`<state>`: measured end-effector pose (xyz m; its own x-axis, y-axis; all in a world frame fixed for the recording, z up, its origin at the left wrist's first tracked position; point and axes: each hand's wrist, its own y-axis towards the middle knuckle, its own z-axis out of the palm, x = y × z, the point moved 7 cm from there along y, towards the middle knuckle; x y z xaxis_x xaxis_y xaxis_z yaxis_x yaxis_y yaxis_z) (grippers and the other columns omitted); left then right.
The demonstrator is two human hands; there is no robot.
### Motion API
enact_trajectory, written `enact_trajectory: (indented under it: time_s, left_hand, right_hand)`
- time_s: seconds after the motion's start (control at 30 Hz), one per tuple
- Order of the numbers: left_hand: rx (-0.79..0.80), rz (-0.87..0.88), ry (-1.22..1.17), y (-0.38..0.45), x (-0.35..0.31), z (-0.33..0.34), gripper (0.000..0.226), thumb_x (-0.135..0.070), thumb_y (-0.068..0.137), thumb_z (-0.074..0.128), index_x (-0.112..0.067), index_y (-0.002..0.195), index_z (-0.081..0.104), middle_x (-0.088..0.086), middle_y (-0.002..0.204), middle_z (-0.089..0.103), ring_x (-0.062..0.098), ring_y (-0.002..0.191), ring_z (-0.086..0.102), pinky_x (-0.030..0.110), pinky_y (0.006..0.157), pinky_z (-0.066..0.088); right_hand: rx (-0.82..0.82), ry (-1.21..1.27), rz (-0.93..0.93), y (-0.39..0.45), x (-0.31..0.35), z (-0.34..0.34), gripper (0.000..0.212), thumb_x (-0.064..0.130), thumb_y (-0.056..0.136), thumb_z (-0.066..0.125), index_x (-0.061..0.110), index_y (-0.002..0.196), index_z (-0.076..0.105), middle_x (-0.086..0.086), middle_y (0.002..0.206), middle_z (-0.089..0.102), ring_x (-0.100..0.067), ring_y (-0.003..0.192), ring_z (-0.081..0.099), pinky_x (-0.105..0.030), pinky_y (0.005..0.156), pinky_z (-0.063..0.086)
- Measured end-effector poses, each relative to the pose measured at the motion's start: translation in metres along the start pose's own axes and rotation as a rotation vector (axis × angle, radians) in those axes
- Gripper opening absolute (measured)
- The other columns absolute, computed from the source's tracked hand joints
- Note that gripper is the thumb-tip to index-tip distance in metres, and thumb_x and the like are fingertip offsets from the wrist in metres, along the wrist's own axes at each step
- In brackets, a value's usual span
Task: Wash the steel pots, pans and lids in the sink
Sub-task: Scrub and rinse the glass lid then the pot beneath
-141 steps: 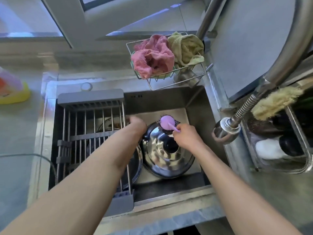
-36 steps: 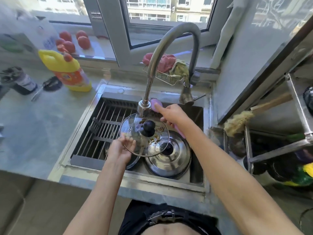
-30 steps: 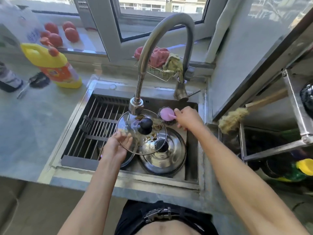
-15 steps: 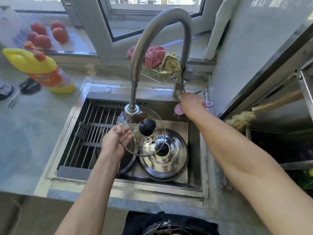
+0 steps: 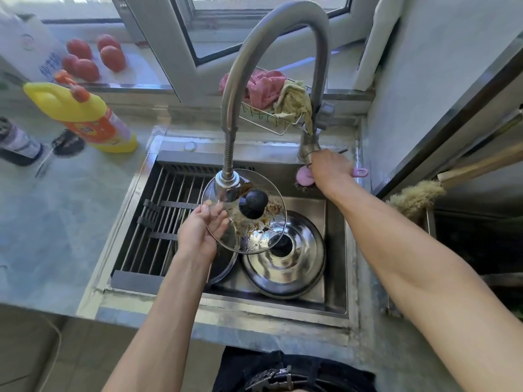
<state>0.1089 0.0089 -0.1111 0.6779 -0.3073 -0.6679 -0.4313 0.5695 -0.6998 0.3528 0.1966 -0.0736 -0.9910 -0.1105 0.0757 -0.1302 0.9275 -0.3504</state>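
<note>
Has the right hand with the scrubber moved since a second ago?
Yes. The right hand, gripping the pink scrubber, went from over the steel lid in the sink up and back to the faucet base at the rear rim.

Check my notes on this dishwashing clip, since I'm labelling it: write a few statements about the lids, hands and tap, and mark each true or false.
1. The left hand holds the glass lid by its rim, under the faucet head. True.
2. The glass lid is clean. False: brownish residue is stuck on it.
3. The right hand is at the faucet base and holds the pink scrubber. True.
4. The steel lid hangs on the drying rack. False: it lies in the sink basin, knob up.
5. Water visibly streams from the faucet head. False: no stream shows.
</note>
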Motion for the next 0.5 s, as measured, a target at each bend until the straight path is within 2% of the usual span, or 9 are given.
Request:
enact_trajectory:
  time_s: [0.13, 0.23, 0.3, 0.4, 0.5]
  left_hand:
    - [-0.009, 0.008, 0.003, -0.0047, -0.0016, -0.0009, 0.017, -0.011, 0.109, 0.044, -0.013, 0.107, 0.06, 0.006, 0.081, 0.076, 0.02, 0.08, 0.069, 0.028, 0.065, 0.063]
    - [-0.02, 0.007, -0.004, -0.0071, -0.0024, -0.0022, 0.018, -0.01, 0.109, 0.044, -0.014, 0.103, 0.06, 0.009, 0.088, 0.073, 0.02, 0.079, 0.069, 0.029, 0.068, 0.062]
    - [-0.016, 0.001, -0.025, -0.0077, -0.0025, -0.0023, 0.017, -0.01, 0.109, 0.044, -0.014, 0.103, 0.06, 0.009, 0.085, 0.074, 0.02, 0.078, 0.07, 0.029, 0.065, 0.063]
    - [-0.007, -0.004, -0.04, -0.007, -0.002, -0.0027, 0.017, -0.011, 0.108, 0.045, -0.013, 0.103, 0.061, 0.008, 0.084, 0.074, 0.02, 0.076, 0.07, 0.028, 0.062, 0.063]
    - [0.011, -0.007, -0.045, -0.0057, -0.0012, -0.0043, 0.017, -0.012, 0.108, 0.045, -0.013, 0.103, 0.061, 0.007, 0.08, 0.076, 0.018, 0.069, 0.073, 0.028, 0.064, 0.063]
  right_hand:
    - [-0.024, 0.017, 0.006, -0.0012, 0.0002, 0.0007, 0.009, 0.005, 0.089, 0.053, 0.009, 0.096, 0.054, -0.011, 0.099, 0.058, -0.03, 0.087, 0.058, -0.034, 0.071, 0.04]
    - [-0.044, 0.026, 0.018, -0.0004, -0.0006, 0.002, 0.021, 0.001, 0.089, 0.049, 0.006, 0.106, 0.06, -0.012, 0.103, 0.061, -0.033, 0.1, 0.064, -0.033, 0.072, 0.039]
    - [-0.046, 0.035, 0.019, 0.0006, -0.0001, 0.0038, 0.024, 0.001, 0.089, 0.049, 0.004, 0.109, 0.062, -0.014, 0.11, 0.064, -0.033, 0.101, 0.064, -0.033, 0.072, 0.039]
    - [-0.047, 0.032, 0.016, 0.0012, 0.0004, 0.0046, 0.024, 0.001, 0.089, 0.049, 0.004, 0.109, 0.062, -0.014, 0.109, 0.065, -0.033, 0.1, 0.064, -0.033, 0.072, 0.039]
    - [-0.049, 0.032, 0.015, 0.0023, -0.0008, 0.0047, 0.015, 0.002, 0.088, 0.051, 0.007, 0.099, 0.059, -0.013, 0.102, 0.062, -0.031, 0.086, 0.058, -0.033, 0.071, 0.038]
